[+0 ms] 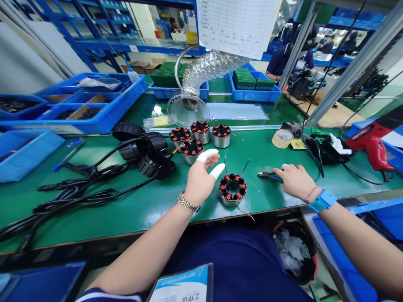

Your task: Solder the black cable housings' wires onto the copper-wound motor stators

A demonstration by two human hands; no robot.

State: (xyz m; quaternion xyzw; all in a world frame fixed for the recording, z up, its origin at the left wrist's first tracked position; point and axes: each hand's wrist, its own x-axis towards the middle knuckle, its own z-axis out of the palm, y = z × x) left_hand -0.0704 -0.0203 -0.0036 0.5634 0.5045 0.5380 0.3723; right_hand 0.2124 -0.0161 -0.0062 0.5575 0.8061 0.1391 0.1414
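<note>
My left hand [201, 178] hovers over the bench with thumb and index finger apart, both in white finger cots, and holds nothing. Just right of it a motor stator [233, 191] with copper windings stands upright near the front edge, its thin wire leads sticking out. Several more stators [221, 136] are grouped behind my left hand. My right hand [294, 180] is closed around the handles of a pair of cutting pliers [267, 174], whose jaws point left toward the single stator. The palm hides most of the handles.
Black motor housings [146, 153] with coiled cables [78, 199] lie to the left. A foil duct [210, 69] ends in a clear hood behind the stators. On the right are a tape roll [282, 138] and a red heat gun [371, 144]. Blue bins [107, 113] line the back left.
</note>
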